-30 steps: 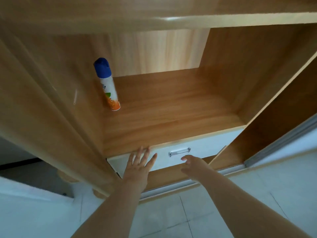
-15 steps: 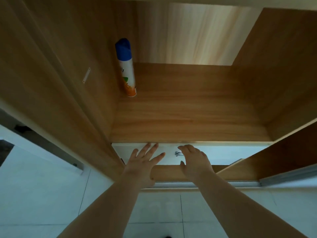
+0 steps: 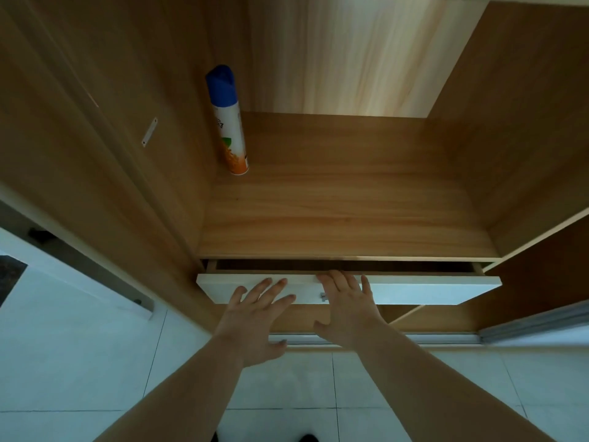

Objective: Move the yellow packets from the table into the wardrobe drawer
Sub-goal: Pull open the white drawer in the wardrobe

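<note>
The white wardrobe drawer [image 3: 430, 290] sits under a wooden shelf and stands out a little, with a dark gap behind its front. My right hand [image 3: 345, 309] lies on the drawer front over the metal handle [image 3: 323, 297], its fingertips hooked over the top edge. Just left of it, my left hand [image 3: 253, 320] hovers in front of the drawer front with fingers spread and nothing in it. No yellow packets or table are in view.
A spray can [image 3: 228, 122] with a blue cap stands at the back left of the wooden shelf [image 3: 347, 218]. Wardrobe side panels rise left and right. A sliding-door rail [image 3: 366, 339] runs along the white tiled floor [image 3: 79, 362] below the drawer.
The drawer was shut and has now come out a little. My right hand moved up onto its top edge, and my view tilted down and closer.
</note>
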